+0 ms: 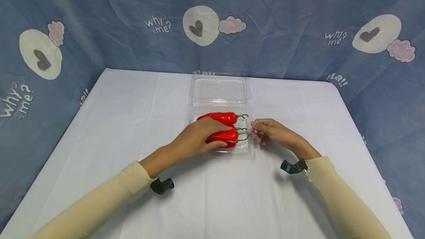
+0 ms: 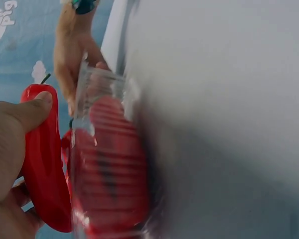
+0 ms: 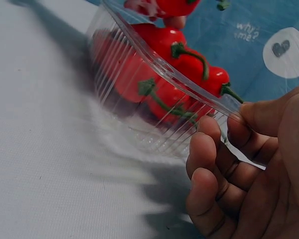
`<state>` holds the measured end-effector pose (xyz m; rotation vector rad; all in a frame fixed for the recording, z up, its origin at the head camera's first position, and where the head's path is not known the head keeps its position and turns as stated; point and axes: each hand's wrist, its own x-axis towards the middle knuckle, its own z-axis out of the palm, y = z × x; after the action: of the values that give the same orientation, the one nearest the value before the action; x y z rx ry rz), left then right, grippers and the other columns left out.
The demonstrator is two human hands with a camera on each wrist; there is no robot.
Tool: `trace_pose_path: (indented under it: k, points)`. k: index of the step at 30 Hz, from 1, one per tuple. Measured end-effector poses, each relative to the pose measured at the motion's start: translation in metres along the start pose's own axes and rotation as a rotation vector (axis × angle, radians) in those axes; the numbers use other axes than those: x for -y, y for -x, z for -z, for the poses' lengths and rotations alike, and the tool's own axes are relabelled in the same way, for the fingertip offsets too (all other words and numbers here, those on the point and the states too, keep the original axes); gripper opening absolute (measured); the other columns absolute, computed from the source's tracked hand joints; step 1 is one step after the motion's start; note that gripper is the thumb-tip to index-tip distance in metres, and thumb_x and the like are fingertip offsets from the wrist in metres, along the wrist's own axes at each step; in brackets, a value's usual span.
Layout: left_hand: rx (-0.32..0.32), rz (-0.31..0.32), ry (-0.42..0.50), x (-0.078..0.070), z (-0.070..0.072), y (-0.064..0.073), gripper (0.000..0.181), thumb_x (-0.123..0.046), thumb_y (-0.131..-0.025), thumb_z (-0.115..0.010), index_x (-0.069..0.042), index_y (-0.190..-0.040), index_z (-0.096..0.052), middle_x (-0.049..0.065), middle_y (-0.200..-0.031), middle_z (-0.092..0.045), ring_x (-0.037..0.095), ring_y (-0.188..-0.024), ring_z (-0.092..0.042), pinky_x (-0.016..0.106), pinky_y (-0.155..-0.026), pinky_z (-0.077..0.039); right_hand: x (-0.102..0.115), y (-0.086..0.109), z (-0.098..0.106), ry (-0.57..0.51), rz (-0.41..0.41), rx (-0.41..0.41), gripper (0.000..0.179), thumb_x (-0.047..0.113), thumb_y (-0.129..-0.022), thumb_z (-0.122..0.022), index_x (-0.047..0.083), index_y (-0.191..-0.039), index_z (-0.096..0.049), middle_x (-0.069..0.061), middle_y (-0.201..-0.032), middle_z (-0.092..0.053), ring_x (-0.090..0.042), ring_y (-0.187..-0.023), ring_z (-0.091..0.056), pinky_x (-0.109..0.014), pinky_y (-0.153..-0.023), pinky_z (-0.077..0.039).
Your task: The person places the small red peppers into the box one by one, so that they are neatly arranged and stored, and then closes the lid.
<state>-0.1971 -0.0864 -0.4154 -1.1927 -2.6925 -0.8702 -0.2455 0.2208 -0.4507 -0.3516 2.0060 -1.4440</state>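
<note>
A clear plastic clamshell container lies on the table with its lid folded back, away from me. My left hand grips a long red pepper with a green stem, held over the container's near side. The thumb presses on one side of it and the fingers curl behind. Several other red peppers sit in the container, partly hidden by the left hand in the head view. At the container's right edge my right hand pinches the rim between thumb and index finger, its other fingers loosely curled.
A white cloth covers the table. Behind and along both sides hangs a blue printed curtain, close to the table's far edge. Each wrist wears a dark camera strap.
</note>
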Motion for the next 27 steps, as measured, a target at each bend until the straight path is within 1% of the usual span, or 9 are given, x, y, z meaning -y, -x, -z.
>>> trace_pose_path:
  k: [4, 7, 12, 19, 27]
  points:
    - [-0.031, -0.054, -0.020, -0.003, -0.009, 0.001, 0.050, -0.033, -0.085, -0.083, -0.023, -0.132, -0.068, -0.009, -0.125, -0.070, 0.010, -0.117, -0.057, 0.029, -0.100, -0.048, -0.001, 0.000, 0.000, 0.006, -0.003, -0.006, 0.039, 0.035, -0.108, -0.046, 0.000, -0.092, -0.056, -0.009, -0.079, -0.059, -0.019, -0.069, -0.055, -0.029, -0.060, -0.049]
    - [-0.044, -0.077, -0.039, -0.005, -0.016, 0.004, 0.050, -0.033, -0.083, -0.084, -0.023, -0.130, -0.069, -0.009, -0.121, -0.071, 0.010, -0.113, -0.056, 0.028, -0.097, -0.049, -0.001, 0.000, 0.000, 0.010, -0.004, -0.007, 0.040, 0.035, -0.108, -0.046, 0.000, -0.092, -0.056, -0.009, -0.078, -0.059, -0.019, -0.069, -0.055, -0.029, -0.060, -0.049]
    - [-0.056, -0.078, -0.084, -0.007, -0.023, 0.007, 0.051, -0.034, -0.084, -0.084, -0.022, -0.131, -0.068, -0.008, -0.118, -0.071, 0.010, -0.111, -0.054, 0.029, -0.097, -0.048, 0.000, 0.000, -0.001, 0.006, -0.002, -0.001, 0.041, 0.035, -0.109, -0.045, -0.001, -0.093, -0.055, -0.009, -0.078, -0.058, -0.019, -0.069, -0.054, -0.029, -0.060, -0.049]
    - [-0.058, -0.096, -0.164, -0.006, -0.026, 0.008, 0.048, -0.038, -0.089, -0.077, -0.019, -0.132, -0.067, -0.004, -0.123, -0.067, 0.015, -0.118, -0.055, 0.033, -0.103, -0.047, 0.000, 0.000, -0.001, 0.005, -0.001, -0.004, 0.040, 0.034, -0.109, -0.046, -0.001, -0.092, -0.055, -0.009, -0.077, -0.058, -0.018, -0.069, -0.055, -0.029, -0.060, -0.049]
    - [-0.073, -0.085, -0.178, -0.007, -0.027, 0.008, 0.057, -0.038, -0.087, -0.079, -0.016, -0.137, -0.064, -0.001, -0.126, -0.065, 0.018, -0.119, -0.055, 0.035, -0.103, -0.048, -0.001, 0.000, -0.001, -0.006, 0.005, 0.002, 0.041, 0.035, -0.108, -0.046, -0.001, -0.092, -0.055, -0.008, -0.079, -0.058, -0.017, -0.069, -0.055, -0.029, -0.060, -0.049]
